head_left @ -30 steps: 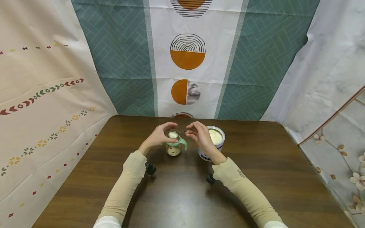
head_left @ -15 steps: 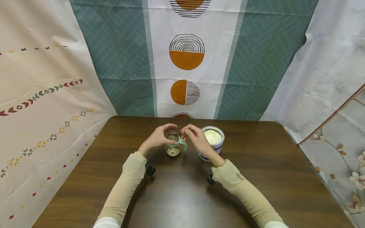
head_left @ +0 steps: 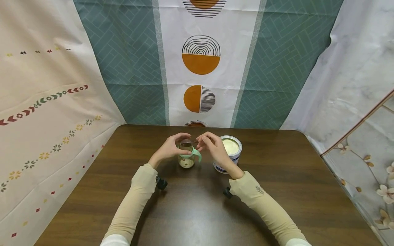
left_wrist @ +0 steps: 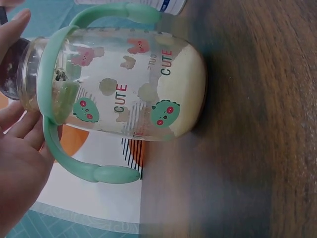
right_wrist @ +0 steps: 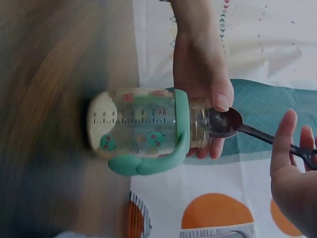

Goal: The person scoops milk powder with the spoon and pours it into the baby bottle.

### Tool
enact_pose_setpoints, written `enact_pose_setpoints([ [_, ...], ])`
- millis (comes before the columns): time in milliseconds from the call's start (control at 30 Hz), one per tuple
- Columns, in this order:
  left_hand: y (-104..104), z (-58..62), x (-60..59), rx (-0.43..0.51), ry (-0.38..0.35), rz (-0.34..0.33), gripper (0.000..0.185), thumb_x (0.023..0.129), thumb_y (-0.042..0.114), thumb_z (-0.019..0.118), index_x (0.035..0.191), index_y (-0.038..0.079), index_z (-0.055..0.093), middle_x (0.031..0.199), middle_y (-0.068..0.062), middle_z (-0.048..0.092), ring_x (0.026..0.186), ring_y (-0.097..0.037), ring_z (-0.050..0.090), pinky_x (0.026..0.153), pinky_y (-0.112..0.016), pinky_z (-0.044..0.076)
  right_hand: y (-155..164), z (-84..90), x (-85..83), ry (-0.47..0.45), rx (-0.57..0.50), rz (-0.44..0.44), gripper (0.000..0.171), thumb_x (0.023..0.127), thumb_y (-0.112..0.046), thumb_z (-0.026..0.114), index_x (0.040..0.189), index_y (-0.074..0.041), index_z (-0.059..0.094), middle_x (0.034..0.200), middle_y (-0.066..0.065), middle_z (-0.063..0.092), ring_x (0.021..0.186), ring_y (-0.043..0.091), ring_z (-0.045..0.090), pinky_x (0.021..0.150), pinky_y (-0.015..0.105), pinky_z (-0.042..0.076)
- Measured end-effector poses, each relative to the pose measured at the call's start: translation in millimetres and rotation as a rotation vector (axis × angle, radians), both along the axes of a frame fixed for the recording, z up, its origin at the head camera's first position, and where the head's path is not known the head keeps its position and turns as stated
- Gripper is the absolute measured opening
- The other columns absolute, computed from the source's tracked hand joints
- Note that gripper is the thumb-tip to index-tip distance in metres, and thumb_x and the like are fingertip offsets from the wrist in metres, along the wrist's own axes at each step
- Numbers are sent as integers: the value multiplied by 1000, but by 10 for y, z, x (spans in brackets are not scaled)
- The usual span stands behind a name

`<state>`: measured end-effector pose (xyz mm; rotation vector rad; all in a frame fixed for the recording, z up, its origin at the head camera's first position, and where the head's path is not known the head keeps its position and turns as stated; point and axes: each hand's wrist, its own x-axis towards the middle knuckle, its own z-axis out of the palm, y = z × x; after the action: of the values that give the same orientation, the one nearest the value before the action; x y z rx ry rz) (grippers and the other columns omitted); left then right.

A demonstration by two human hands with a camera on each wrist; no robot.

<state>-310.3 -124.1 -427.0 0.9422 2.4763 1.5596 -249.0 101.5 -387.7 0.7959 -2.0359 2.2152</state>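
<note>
A clear baby bottle (head_left: pixel 186 160) with green handles and cartoon prints stands on the brown table (head_left: pixel 197 212), with pale powder in its bottom (left_wrist: pixel 185 94). My left hand (head_left: pixel 176 145) grips the bottle's neck (right_wrist: pixel 198 124), thumb and fingers curled round the rim. My right hand (head_left: pixel 205 142) pinches the handle of a dark spoon (right_wrist: pixel 229 122), and the spoon's bowl sits at the bottle's open mouth and looks empty. In the left wrist view the bottle (left_wrist: pixel 124 99) fills the frame, with my left palm (left_wrist: pixel 20 163) beside its neck.
An open white can (head_left: pixel 230 150) of pale powder stands just right of the bottle, behind my right wrist. Patterned cloths hang round the table on the left, back and right.
A second ago the spoon held a heap of powder over the bottle's mouth. Now its bowl is dark and bare, and my right hand has shifted slightly left.
</note>
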Motion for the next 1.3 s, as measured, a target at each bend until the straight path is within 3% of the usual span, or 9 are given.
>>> enact_pose_setpoints([
  [33,-1,2,2,10,-7,-3,67,73,20,85,132,11,55,128,-10,61,116,-28,58,103,-53,44,-3,6,-2,-35,-35,-12,34,104,-14,41,102,18,52,95,3,62,77,11,63,71,27,58],
  [133,0,19,12,36,-16,-11,66,74,17,84,132,10,55,130,-14,59,115,-28,58,103,-54,43,-8,24,-17,-119,-129,-61,31,104,-15,40,97,12,53,95,2,62,73,9,62,68,20,56],
  [300,0,41,28,57,-41,-22,64,76,6,80,134,6,52,132,-18,57,112,-28,59,100,-50,45,2,44,-49,-237,-257,-119,27,105,-14,36,89,0,54,94,5,62,70,10,61,66,18,55],
  [500,8,33,1,78,-95,-39,66,78,2,78,137,3,48,132,-19,56,121,-35,54,108,-52,39,38,45,-78,-352,-358,-151,29,105,-13,34,86,-3,52,92,6,61,68,10,60,62,17,53],
  [633,3,42,0,114,-125,-51,66,79,2,77,138,3,48,136,-19,53,131,-38,46,114,-54,31,68,50,-87,-394,-415,-152,30,105,-12,33,84,-3,52,90,6,61,66,10,60,60,16,53],
  [833,7,76,22,135,-103,-58,63,80,7,77,137,4,49,139,-19,51,133,-36,45,113,-58,30,128,69,-92,-443,-477,-151,30,105,-10,31,84,-4,52,88,6,62,66,10,60,61,15,52],
  [1067,34,87,12,145,-113,-54,62,84,-3,70,139,-4,44,140,-25,48,132,-40,45,112,-56,33,220,87,-128,-495,-545,-160,29,104,-9,33,83,-4,53,87,6,63,65,9,60,60,14,51],
  [1300,92,307,163,164,-118,-51,59,84,-2,70,137,-5,46,139,-28,48,132,-42,45,113,-55,33,286,107,-134,-549,-595,-174,29,103,-9,35,81,-5,54,83,5,64,63,8,60,58,13,50],
])
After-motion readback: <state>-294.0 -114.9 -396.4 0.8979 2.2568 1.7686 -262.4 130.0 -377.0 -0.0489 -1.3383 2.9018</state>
